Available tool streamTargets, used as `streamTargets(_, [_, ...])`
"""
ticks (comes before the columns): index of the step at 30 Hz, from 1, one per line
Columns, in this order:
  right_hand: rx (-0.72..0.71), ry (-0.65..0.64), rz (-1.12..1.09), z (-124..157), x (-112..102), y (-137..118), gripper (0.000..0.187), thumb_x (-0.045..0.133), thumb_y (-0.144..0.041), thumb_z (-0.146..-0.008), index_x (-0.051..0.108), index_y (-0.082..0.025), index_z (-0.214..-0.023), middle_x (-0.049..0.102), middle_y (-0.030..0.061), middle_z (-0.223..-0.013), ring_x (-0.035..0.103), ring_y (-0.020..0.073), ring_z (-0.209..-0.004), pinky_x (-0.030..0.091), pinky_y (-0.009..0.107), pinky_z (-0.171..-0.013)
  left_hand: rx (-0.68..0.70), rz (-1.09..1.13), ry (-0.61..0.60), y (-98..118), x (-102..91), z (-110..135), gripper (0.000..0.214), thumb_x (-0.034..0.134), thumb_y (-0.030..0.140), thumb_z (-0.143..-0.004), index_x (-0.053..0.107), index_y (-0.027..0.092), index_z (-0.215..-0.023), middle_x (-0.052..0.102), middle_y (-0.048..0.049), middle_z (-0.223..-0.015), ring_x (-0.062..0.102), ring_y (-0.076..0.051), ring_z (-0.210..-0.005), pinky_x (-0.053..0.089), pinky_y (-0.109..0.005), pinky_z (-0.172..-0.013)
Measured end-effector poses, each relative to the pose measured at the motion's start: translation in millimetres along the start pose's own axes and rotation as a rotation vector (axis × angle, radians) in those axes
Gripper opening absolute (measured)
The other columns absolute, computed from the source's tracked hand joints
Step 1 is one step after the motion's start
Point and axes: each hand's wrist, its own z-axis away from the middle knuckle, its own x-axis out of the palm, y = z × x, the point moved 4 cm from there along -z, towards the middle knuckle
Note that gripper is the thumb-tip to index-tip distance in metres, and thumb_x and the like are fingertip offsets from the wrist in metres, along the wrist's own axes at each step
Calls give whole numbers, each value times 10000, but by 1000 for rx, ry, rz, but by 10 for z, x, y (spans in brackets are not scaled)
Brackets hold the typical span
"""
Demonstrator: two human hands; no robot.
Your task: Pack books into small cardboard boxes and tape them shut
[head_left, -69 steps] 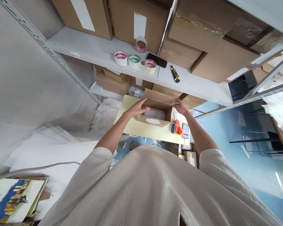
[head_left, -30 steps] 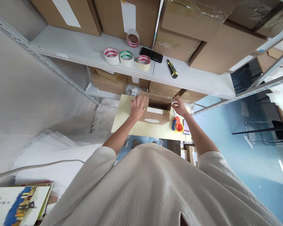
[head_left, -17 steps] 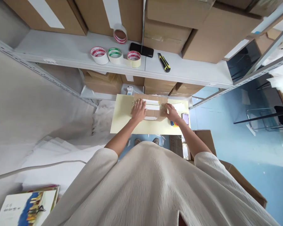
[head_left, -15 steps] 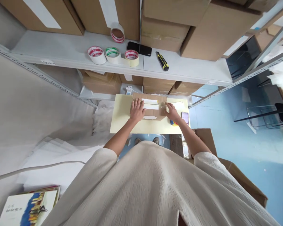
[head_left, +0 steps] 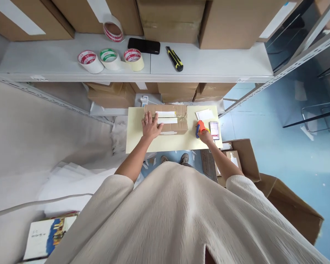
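Note:
A cardboard box point(head_left: 181, 126) with white labels and clear tape lies on the pale yellow tabletop point(head_left: 137, 145). My left hand point(head_left: 151, 126) rests on the left part of the box, its fingers spread. To the right of the box, my right hand point(head_left: 206, 136) is closed around an orange, blue and yellow tape dispenser point(head_left: 201, 125). Part of the dispenser is hidden by the fingers. A phone with a lit screen point(head_left: 214, 130) lies just right of that hand, and white paper slips point(head_left: 205, 114) lie behind it.
Above the table, a grey shelf point(head_left: 203, 69) carries several tape rolls point(head_left: 109, 58), a black phone point(head_left: 144, 46), a yellow-black box cutter point(head_left: 175, 58) and large cartons point(head_left: 236, 25). Open cardboard boxes point(head_left: 288, 205) stand on the floor at right. White sheets point(head_left: 71, 183) are at left.
My right hand has left the box's right end, moved to the right and towards me, and taken hold of the tape dispenser. My left hand stays on the box. The view has shifted.

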Motion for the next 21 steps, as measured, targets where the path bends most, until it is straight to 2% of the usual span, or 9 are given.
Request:
streamTargets(3, [161, 58, -22, -57, 108, 84, 569, 631, -826, -1011, 796, -288, -1102, 833, 167, -1034, 813, 434, -1218, 624, 643, -1137, -30, -22, 24, 13, 66, 135, 984, 619, 634, -1078, 334, 235, -1931, 138, -192, -2032, 31, -480, -1892, 40, -777, -1479])
streamTargets(5, [222, 56, -11, -90, 157, 93, 573, 644, -816, -1015, 797, -273, -1110, 834, 200, -1078, 791, 462, -1280, 592, 681, -1176, -49, -31, 42, 16, 121, 224, 1001, 609, 651, -1083, 302, 237, -1941, 138, -179, -2035, 20, -469, -1894, 42, -760, -1485])
streamTargets(7, [274, 21, 51, -116, 180, 81, 517, 690, -748, -1019, 798, -254, -1129, 834, 219, -1117, 782, 471, -1293, 585, 683, -1176, -64, -45, 52, 14, 157, 285, 1015, 571, 653, -1098, 241, 220, -1955, 128, -171, -2037, 12, -452, -1898, 48, -741, -1494])
streamTargets(10, [342, -48, 183, -137, 158, 30, 405, 745, -578, -1022, 795, -212, -1187, 829, 228, -1203, 776, 455, -1310, 613, 604, -1128, -77, -91, 31, 3, 157, 302, 1041, 517, 659, -1116, 179, 149, -1958, 85, -193, -2036, 14, -437, -1901, 56, -707, -1507])
streamTargets(13, [380, -98, 238, -135, 106, -36, 339, 734, -457, -1034, 798, -199, -1244, 810, 221, -1278, 769, 431, -1317, 629, 523, -1066, -95, -139, 19, -21, 108, 256, 1049, 519, 702, -1112, 223, 147, -1951, 47, -196, -2037, -7, -454, -1898, 30, -726, -1502])
streamTargets(17, [370, -122, 243, -76, 33, -81, 322, 704, -427, -1028, 817, -225, -1251, 800, 200, -1232, 772, 426, -1265, 630, 523, -1021, -147, -151, 27, -85, 71, 176, 1111, 560, 805, -1068, 265, 193, -1948, 74, -191, -2037, -14, -513, -1885, -11, -819, -1464])
streamTargets(21, [359, -77, 235, 31, -126, -63, 327, 700, -401, -990, 822, -208, -1224, 813, 210, -1212, 766, 427, -1248, 600, 510, -1049, -124, -111, 42, -124, 104, 131, 1240, 589, 810, -1050, 180, 41, -1934, 80, -285, -2014, 16, -510, -1886, 42, -749, -1497])
